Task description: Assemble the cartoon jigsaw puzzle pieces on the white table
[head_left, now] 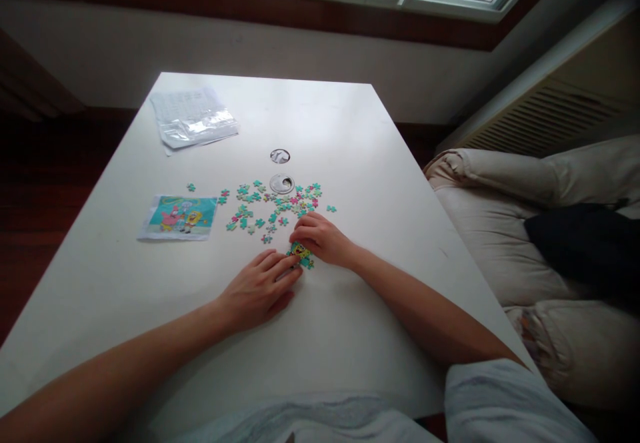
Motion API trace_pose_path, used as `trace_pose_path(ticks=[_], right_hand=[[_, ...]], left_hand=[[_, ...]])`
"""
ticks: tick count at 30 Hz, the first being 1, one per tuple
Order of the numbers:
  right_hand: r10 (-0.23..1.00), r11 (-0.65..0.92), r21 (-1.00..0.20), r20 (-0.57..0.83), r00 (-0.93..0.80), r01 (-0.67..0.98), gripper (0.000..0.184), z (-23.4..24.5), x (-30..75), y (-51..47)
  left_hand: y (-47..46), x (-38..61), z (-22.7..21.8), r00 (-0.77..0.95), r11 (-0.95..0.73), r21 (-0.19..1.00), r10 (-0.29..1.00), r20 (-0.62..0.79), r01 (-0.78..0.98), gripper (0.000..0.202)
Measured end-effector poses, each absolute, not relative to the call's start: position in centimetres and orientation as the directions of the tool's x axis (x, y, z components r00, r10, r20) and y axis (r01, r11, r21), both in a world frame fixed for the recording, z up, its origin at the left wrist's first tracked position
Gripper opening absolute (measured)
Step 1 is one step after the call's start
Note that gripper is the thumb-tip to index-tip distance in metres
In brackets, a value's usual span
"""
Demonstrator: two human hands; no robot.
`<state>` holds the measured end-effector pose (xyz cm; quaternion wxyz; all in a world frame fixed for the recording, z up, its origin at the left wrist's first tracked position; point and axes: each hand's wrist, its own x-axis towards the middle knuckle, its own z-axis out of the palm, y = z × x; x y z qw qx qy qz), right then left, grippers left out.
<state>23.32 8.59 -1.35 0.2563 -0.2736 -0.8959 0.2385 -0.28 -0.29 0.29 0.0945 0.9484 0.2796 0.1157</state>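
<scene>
On the white table, a small joined section of a jigsaw puzzle (pixel 301 251) shows a yellow cartoon face with green around it. My left hand (pixel 263 284) lies on the table, fingers stretched out, their tips touching the section's left side. At the section's upper edge, my right hand (pixel 320 235) has its fingers curled together and pointing down; whatever is between them is hidden. Loose jigsaw pieces (pixel 243 211), mostly green with some pink, are spread just beyond both hands. To their left lies a picture sheet (pixel 181 218) with cartoon figures.
A clear plastic bag with papers (pixel 195 118) rests at the table's far left. Two round fittings (pixel 280 156) sit in the tabletop (pixel 320 110) behind the pieces. A beige sofa (pixel 500 230) with a dark cloth (pixel 585 246) stands to the right, below a window wall.
</scene>
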Motion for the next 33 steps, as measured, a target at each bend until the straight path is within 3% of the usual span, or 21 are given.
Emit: trace_pose_path(ticks=[6,15,21,27,33], right_hand=[[0.598,0.764,-0.544,0.397,-0.697,0.346,0.025,-1.1,24.0,8.1],[0.481,0.874,-0.255,0.329,-0.813,0.414,0.027,-1.2,23.6,7.2],[0.503,0.862,-0.244,0.304,-0.809,0.444,0.025,-1.3,23.4,7.1],[0.517,0.856,-0.216,0.392,-0.761,0.47,0.026,-1.7,23.3,6.8],[0.544,0.839,-0.223,0.352,-0.761,0.497,0.024,-1.4,23.2,6.8]], left_hand=[[-0.2,-0.5,0.2,0.78,-0.791,0.227,0.606,0.159,0.568,0.037],[-0.6,-0.4,-0.2,0.75,-0.779,0.265,0.623,0.224,0.568,0.037],[-0.5,-0.4,0.1,0.766,-0.788,0.241,0.611,0.201,0.566,0.035],[-0.5,-0.4,0.2,0.771,-0.792,0.239,0.606,0.197,0.562,0.036],[-0.5,-0.5,0.2,0.769,-0.787,0.255,0.61,0.19,0.561,0.035]])
